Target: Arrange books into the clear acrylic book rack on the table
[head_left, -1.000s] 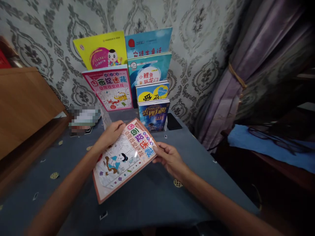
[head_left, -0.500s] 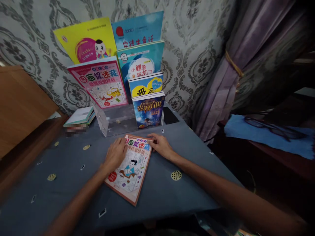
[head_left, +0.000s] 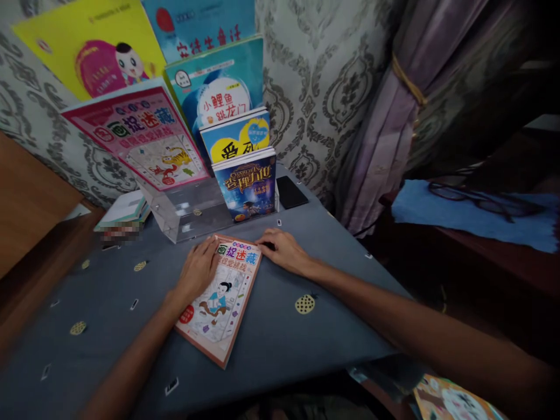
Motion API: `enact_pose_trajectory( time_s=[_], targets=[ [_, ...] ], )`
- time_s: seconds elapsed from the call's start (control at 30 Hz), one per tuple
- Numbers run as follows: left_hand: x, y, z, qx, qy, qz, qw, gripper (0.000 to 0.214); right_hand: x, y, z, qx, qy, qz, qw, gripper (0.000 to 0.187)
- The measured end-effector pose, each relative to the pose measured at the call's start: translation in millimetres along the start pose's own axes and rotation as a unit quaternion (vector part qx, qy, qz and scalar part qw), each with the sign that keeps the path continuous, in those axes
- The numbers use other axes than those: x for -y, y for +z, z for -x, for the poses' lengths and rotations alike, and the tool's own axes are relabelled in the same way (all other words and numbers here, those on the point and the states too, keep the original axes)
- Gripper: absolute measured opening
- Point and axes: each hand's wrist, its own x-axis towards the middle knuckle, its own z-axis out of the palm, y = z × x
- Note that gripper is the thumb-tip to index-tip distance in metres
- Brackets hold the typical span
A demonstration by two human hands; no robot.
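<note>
A thin activity book (head_left: pixel 221 306) with an orange border and a cartoon figure lies flat on the blue-grey tablecloth (head_left: pixel 271 338). My left hand (head_left: pixel 198 273) rests palm down on its upper left part, fingers stretched out. My right hand (head_left: pixel 282 251) lies on the cloth with its fingertips at the book's top right corner. Just behind stands a clear acrylic display rack (head_left: pixel 188 207) with several children's books upright in tiers. A pink-covered book (head_left: pixel 140 137) fills the rack's left side and a dark blue book (head_left: pixel 251 189) the front right.
A black phone (head_left: pixel 291 191) lies right of the rack. A small stack of books (head_left: pixel 122 211) sits to the rack's left, near a wooden board (head_left: pixel 26 198). Purple curtains (head_left: pixel 394 99) hang at the right. A blue cloth with eyeglasses (head_left: pixel 472 201) covers a side surface.
The book was held tilted above the table a second ago; it now lies flat with both hands on it. The view has moved closer to the rack.
</note>
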Motion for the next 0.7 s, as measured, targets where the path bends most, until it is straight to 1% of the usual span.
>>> enact_pose_trajectory(
  time_s=[0.07, 0.13, 0.27, 0.37, 0.5, 0.7],
  targets=[
    [-9, -1.0, -3, 0.004, 0.004, -0.007, 1.0, 0.042, -1, -3, -1, 0.008, -0.004, -0.017, 1.0, 0.023],
    [-20, -0.6, -5, 0.006, 0.022, 0.003, 1.0, 0.041, -1, -6, -1, 0.015, -0.009, -0.032, 0.999, 0.023],
    [-46, 2.5, -9, 0.008, 0.083, 0.049, 0.995, 0.04, -2, -10, -2, 0.019, -0.017, -0.045, 0.999, 0.026],
    [-60, 3.5, -9, 0.027, 0.134, 0.07, 0.988, 0.043, -6, -9, -3, 0.016, -0.025, -0.048, 0.998, 0.028],
    [-63, 2.1, -11, 0.036, 0.179, 0.079, 0.98, 0.05, -10, -8, -3, 0.016, -0.04, -0.051, 0.998, 0.03],
    [-58, 3.6, -12, 0.03, 0.173, 0.086, 0.981, 0.047, -5, -8, 2, -0.041, -0.041, -0.094, 0.994, 0.034]
  ],
)
